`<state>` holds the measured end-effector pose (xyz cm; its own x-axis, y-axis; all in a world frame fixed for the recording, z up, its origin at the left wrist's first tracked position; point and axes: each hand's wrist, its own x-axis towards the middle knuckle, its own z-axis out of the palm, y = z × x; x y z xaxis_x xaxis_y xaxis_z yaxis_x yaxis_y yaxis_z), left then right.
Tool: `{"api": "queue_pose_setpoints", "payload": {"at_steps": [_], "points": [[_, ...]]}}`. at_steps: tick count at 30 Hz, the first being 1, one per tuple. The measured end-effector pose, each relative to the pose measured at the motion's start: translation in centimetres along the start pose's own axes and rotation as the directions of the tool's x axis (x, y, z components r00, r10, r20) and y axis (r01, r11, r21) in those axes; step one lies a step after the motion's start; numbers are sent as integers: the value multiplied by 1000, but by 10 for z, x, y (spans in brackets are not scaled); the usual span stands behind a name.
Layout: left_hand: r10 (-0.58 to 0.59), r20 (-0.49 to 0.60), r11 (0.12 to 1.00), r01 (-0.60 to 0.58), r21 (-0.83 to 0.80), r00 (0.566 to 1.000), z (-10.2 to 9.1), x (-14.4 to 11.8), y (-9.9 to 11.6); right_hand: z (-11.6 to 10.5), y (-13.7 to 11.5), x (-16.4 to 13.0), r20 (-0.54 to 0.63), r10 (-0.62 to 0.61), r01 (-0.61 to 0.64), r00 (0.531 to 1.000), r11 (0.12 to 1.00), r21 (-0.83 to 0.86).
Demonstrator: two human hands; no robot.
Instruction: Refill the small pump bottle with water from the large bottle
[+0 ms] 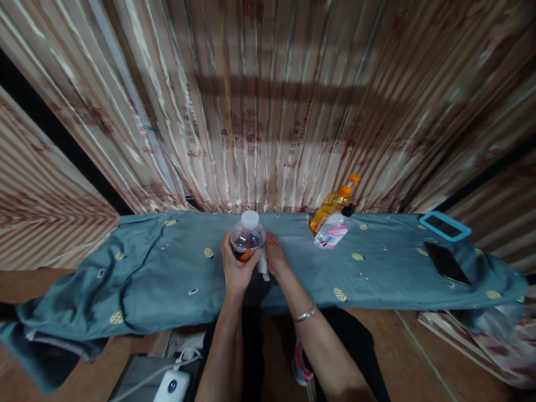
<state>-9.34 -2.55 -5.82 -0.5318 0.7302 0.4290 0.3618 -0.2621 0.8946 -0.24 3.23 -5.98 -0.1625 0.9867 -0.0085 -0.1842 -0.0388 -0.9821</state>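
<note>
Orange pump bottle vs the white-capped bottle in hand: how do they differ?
The orange pump bottle stands free at the back of the blue cloth; the white-capped bottle is gripped by the left hand, with the right hand beside it. The pump bottle has an orange pump head and amber body; the held bottle has a flat white cap and clear body. Both are see-through plastic.

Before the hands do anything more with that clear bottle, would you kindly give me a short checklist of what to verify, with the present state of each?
1. Left hand grips the clear bottle: ok.
2. White cap on the bottle: ok, though how tight cannot be told.
3. Bottle upright: ok.
4. Right hand has a hold on the bottle: cannot tell; it sits beside it, near something white.
5. Orange pump bottle and small white bottle apart from the hands: ok.
6. Phone well away on the blue cloth: ok.
</note>
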Motion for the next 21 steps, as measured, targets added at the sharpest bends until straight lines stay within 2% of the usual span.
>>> {"api": "queue_pose_setpoints", "payload": {"at_steps": [5, 8, 11, 14, 18, 21], "points": [[30, 15, 999, -30, 19, 999, -2, 3, -2, -6, -53, 18, 57, -93, 93, 994, 996, 6], [14, 22, 1000, -15, 16, 1000, -2, 3, -5, -4, -62, 20, 89, -128, 130, 988, 991, -18], [-35, 28, 998, 36, -43, 999, -1, 2, -6, 0, -49, 17, 57, -139, 140, 989, 990, -20], [-57, 16, 996, 58, -66, 998, -1, 0, -4, 4, -22, 9, 25, -94, 94, 995, 996, -5], [-94, -19, 995, 94, -10, 995, 1, 1, 2, 9, 13, -8, 21, 13, -13, 1000, 1000, 18], [-93, -79, 995, 96, 36, 992, 1, 2, 3, 9, 19, -12, 17, 53, -53, 998, 998, 46]]}}
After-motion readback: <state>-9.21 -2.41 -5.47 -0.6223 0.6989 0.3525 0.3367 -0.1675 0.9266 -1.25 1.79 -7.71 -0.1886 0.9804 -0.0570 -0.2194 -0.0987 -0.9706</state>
